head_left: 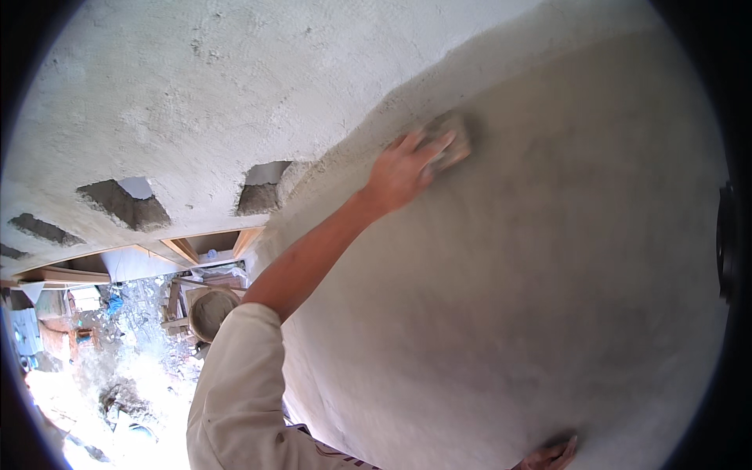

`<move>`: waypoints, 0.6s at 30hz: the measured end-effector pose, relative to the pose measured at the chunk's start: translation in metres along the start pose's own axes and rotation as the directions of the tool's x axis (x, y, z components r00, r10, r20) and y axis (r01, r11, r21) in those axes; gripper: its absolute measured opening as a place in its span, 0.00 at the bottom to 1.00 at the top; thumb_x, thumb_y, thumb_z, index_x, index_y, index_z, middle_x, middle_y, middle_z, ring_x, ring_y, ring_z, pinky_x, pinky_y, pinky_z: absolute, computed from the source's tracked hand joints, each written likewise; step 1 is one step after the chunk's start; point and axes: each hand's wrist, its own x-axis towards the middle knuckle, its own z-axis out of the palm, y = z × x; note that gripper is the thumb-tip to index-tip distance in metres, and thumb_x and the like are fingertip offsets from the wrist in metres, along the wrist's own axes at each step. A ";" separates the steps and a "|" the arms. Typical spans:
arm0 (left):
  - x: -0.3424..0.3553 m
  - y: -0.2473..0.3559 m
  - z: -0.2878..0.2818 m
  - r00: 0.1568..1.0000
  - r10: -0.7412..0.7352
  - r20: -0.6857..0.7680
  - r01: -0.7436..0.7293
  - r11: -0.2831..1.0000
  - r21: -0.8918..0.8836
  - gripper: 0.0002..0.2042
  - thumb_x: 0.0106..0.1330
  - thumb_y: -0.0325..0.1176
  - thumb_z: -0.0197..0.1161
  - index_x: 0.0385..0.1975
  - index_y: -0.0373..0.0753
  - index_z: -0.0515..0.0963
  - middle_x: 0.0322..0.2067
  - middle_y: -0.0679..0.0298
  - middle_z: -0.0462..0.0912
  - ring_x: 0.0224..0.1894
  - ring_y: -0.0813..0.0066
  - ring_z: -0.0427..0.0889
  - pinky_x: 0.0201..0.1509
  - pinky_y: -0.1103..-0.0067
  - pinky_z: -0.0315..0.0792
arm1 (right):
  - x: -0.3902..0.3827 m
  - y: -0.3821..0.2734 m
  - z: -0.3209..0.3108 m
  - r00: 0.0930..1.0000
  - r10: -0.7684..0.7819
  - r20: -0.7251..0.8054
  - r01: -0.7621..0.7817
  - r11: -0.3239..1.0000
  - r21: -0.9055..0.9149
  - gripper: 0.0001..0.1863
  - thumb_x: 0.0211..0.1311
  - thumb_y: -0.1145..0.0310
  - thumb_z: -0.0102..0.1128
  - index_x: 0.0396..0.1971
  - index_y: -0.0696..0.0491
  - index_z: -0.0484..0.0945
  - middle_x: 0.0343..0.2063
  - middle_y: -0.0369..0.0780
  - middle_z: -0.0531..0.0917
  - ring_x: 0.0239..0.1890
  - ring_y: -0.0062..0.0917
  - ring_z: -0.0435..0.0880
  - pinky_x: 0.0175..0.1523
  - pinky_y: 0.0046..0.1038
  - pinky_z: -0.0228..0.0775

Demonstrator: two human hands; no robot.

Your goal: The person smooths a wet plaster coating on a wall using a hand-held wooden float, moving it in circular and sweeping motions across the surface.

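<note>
My left arm, in a pale sleeve, reaches up across a grey plastered wall point(509, 274). Closed round a small grey-brown block like a sponge point(452, 141), my left hand point(399, 172) presses it to the plaster. The block is blurred, and its exact kind does not show. It lies close below the border between the darker damp plaster and a paler band. At the lower edge, my right hand point(551, 454) rests near the wall with its fingers stretched out and nothing visible in them; part of it is cut off by the frame.
A pale rough surface point(258, 86) with several square openings point(129, 202) runs along the upper left. Below it are wooden frames point(182, 249). Far down at the left, a round basin of grey mix point(211, 313) stands above a bright, cluttered floor point(149, 352).
</note>
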 end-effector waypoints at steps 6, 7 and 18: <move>0.000 -0.031 0.030 0.999 0.024 0.044 -0.033 0.974 0.225 0.34 0.55 0.29 0.62 0.65 0.53 0.63 0.52 0.49 0.71 0.50 0.51 0.77 0.51 0.65 0.75 | -0.005 0.006 -0.002 1.000 0.014 -0.011 -0.014 1.000 -0.026 0.21 0.68 0.58 0.50 0.30 0.60 0.84 0.24 0.44 0.85 0.19 0.35 0.79 0.22 0.32 0.70; -0.019 -0.046 0.033 0.997 0.037 0.067 -0.054 0.959 0.279 0.34 0.55 0.29 0.62 0.65 0.53 0.63 0.53 0.48 0.70 0.51 0.51 0.76 0.52 0.65 0.75 | -0.009 0.009 -0.006 1.000 0.026 -0.016 -0.027 0.998 -0.052 0.21 0.68 0.59 0.50 0.30 0.60 0.84 0.24 0.44 0.85 0.19 0.36 0.80 0.22 0.32 0.70; -0.080 -0.062 0.035 0.986 -0.148 0.078 0.141 0.985 0.096 0.33 0.56 0.26 0.62 0.65 0.53 0.64 0.54 0.55 0.72 0.52 0.53 0.75 0.54 0.66 0.75 | -0.002 -0.004 0.001 1.000 -0.019 0.001 0.019 1.000 0.017 0.21 0.68 0.59 0.50 0.29 0.61 0.84 0.25 0.47 0.85 0.22 0.38 0.83 0.25 0.34 0.75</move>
